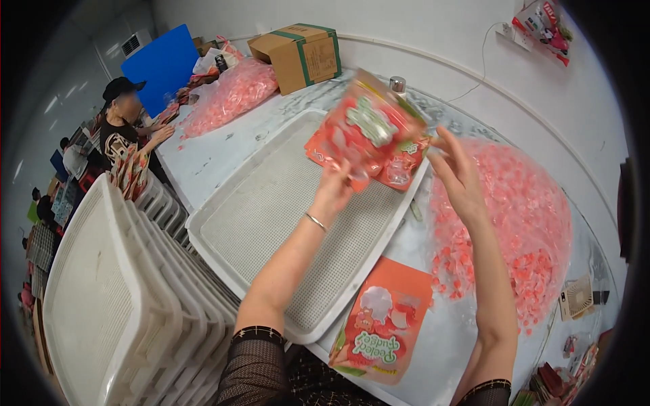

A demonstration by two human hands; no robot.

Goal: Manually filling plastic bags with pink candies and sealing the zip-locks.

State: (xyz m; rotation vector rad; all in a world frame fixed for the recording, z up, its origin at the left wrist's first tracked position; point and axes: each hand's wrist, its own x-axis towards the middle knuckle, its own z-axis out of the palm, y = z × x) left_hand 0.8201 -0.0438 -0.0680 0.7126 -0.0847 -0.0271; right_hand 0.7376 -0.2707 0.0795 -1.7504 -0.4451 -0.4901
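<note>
My left hand [333, 191] grips the lower edge of a red candy pouch [369, 122] above the far end of a white mesh tray [233, 223]. The pouch is tilted and a little blurred. Beneath it, more red pouches [398, 169] lie in the tray, partly hidden. My right hand [460, 177] is raised beside the tray's right rim with fingers apart, close to the pouch's right side; nothing shows in it. A large clear bag of pink wrapped candies [508, 210] spreads to its right. Nearer me, a pile of flat red pouches [389, 318] lies on the table.
Stacked white trays [101, 271] rise at the left. At the back are another candy bag [233, 95], a cardboard box [296, 57] and a metal-capped bottle [397, 84]. A person in a black cap [125, 115] works at the far left. A small fan [575, 298] lies right.
</note>
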